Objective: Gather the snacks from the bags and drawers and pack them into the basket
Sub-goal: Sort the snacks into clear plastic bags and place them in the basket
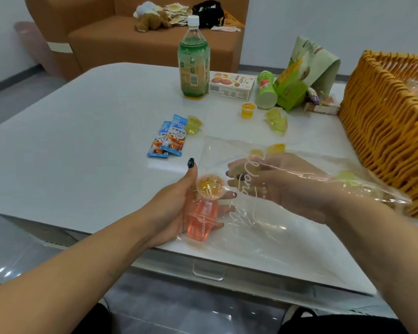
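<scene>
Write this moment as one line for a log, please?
left hand: holds orange jelly cup | right hand: inside clear plastic bag, grip unclear | basket: at table's right

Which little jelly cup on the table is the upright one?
Start at the tall green bottle on the white table. Just right of it, before the toppled green canister, stands the jelly cup. Its orange-yellow colour and upright stance distinguish it from the paler, tipped cups nearby.

The left hand [191,206] holds a round orange jelly cup [210,186] and a pink jelly cup [200,219] over the white bench [82,141]. Beside it, the right hand [280,186] sits inside a clear plastic bag [263,232], fingers relaxed. A woven orange wicker basket [391,131] stands beyond the right hand.
</scene>
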`<action>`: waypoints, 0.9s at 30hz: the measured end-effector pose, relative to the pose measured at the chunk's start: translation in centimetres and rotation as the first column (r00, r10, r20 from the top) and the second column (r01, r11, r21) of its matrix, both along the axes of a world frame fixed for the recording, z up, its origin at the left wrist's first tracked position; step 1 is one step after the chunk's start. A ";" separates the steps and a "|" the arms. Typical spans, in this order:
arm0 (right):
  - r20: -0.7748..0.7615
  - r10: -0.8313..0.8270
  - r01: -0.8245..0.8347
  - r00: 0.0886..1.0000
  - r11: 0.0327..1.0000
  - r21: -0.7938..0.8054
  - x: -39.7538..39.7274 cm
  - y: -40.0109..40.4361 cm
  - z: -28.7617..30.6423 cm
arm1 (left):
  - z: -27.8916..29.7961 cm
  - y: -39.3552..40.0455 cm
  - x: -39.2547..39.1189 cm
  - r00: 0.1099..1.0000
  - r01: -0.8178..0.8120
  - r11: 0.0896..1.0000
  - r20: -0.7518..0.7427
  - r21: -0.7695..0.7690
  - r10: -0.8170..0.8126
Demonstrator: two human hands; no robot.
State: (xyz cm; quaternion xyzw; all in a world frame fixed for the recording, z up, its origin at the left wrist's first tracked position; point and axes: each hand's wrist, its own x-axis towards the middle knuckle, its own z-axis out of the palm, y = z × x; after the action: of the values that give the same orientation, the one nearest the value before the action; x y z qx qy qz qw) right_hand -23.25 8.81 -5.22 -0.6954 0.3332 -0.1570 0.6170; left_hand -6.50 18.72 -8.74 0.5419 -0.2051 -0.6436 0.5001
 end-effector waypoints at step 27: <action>-0.092 0.020 -0.061 0.996 0.881 -0.469 3.6 3.3 -1.1 | -0.7 3.1 2.4 0.996 -0.040 0.999 -0.082 -0.027 0.038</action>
State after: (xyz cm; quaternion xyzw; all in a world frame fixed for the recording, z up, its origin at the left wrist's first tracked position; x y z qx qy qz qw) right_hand -19.65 12.12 -6.36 -0.8373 0.2963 -0.1908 0.4181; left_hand -4.09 21.83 -9.45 0.5119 -0.1833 -0.6522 0.5282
